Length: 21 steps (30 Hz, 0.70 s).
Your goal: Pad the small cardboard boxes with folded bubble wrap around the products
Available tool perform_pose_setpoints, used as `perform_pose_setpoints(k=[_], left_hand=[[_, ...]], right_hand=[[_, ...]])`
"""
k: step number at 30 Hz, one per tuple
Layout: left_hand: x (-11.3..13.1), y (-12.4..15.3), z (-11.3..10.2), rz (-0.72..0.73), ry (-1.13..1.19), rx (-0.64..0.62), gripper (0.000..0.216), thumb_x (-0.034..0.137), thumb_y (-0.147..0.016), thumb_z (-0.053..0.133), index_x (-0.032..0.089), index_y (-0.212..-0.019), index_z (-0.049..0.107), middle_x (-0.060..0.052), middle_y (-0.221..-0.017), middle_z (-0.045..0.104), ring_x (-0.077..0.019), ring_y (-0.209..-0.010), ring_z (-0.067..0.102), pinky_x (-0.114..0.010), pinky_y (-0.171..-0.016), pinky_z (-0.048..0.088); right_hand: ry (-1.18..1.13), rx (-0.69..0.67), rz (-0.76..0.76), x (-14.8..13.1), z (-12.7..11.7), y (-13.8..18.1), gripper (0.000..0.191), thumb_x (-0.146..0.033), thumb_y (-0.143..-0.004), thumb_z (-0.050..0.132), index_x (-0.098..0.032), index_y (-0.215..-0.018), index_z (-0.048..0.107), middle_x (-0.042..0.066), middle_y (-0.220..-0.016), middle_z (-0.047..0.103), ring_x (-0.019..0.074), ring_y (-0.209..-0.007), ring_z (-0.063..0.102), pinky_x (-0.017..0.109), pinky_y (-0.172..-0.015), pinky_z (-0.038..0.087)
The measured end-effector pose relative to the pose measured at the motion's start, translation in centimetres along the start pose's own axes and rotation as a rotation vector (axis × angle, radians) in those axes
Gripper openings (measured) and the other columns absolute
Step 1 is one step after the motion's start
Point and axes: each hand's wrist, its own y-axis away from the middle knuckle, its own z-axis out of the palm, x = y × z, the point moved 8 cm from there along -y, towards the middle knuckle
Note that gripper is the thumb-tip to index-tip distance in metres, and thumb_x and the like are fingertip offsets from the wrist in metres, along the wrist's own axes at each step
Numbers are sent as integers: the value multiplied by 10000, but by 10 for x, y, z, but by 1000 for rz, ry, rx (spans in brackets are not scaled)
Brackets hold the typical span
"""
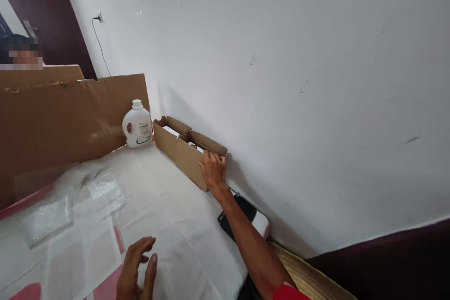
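A long, narrow cardboard box (191, 161) stands against the wall, its top uncovered and white items (171, 131) showing inside. My right hand (213, 168) is at the box's near end, fingers bent over the rim and thumb along the side facing the table. Its fingertips are partly hidden, but it appears to grip the cardboard. Low in the view, my left hand (136, 268) hovers over the white table cover (176, 239), fingers and thumb apart with nothing between them.
A white jug (138, 126) stands beyond the box, before a tall cardboard panel (70, 122). Bubble-wrap pouches (105, 193) lie on the left of the table. A black object (242, 211) sits under my right forearm. Another person's head (21, 51) shows behind the panel.
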Motion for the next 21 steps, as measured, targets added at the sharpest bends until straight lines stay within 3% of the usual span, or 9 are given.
perform_pose_setpoints(k=[2,6,9,13,15,17,18,21], left_hand=[[9,-17,22,-8,-15,-90,361,530,-881,606,260,-1101,701,-97,-1203,660,-263,-996,662,-397,-803,571],[-2,-38,32,-113,-31,-127,496,564,-873,602,236,-1244,619,-133,-1248,630,-283,-1031,662,-396,-738,580],[-14,-51,18,-96,-17,-47,669,541,-835,663,244,-1407,483,-144,-1391,547,-309,-1195,604,-493,-931,553],[-27,-56,-12,-93,-33,-1,1007,515,-737,769,252,-1560,249,-166,-1580,357,-352,-1403,445,-568,-1099,444],[-35,-49,-26,-128,-43,-45,1043,517,-705,792,224,-1561,273,-175,-1603,340,-374,-1449,386,-584,-1160,371],[-43,-36,-39,-164,-52,-76,1008,521,-666,815,208,-1522,383,-169,-1561,426,-399,-1452,379,-594,-1189,320],[-47,-27,-45,-178,-55,-78,977,516,-650,827,212,-1493,438,-160,-1519,488,-407,-1446,388,-595,-1193,312],[-62,-3,-49,-225,-41,-70,889,491,-647,843,228,-1435,526,-137,-1383,621,-407,-1403,456,-585,-1175,351]], right_hand=[[-35,-43,-44,-3,0,-5,112,-124,-896,615,-179,-975,672,105,-913,736,264,-949,638,395,-908,387],[-117,-105,-175,-23,-3,19,154,-114,-921,572,-204,-828,655,37,-856,725,212,-894,632,321,-832,370],[-222,-122,-324,-43,-15,60,193,-151,-955,560,-203,-795,653,27,-797,705,198,-838,617,324,-833,377],[-474,-90,-550,-73,-49,123,244,-199,-1007,513,-219,-846,695,33,-736,682,204,-795,608,354,-820,433],[-550,-150,-601,-82,-60,148,218,-193,-999,529,-255,-926,724,28,-789,713,220,-892,643,397,-916,459],[-588,-159,-550,-78,-66,165,149,-284,-958,632,-314,-1066,730,38,-1021,750,271,-1108,637,490,-1073,411],[-604,-126,-468,-70,-67,171,276,-378,-900,717,-336,-1172,704,53,-1205,715,313,-1237,584,539,-1135,359],[-728,-34,-106,-33,-51,188,1103,-604,-582,907,-291,-1524,425,128,-1602,380,429,-1459,347,619,-1188,282]])
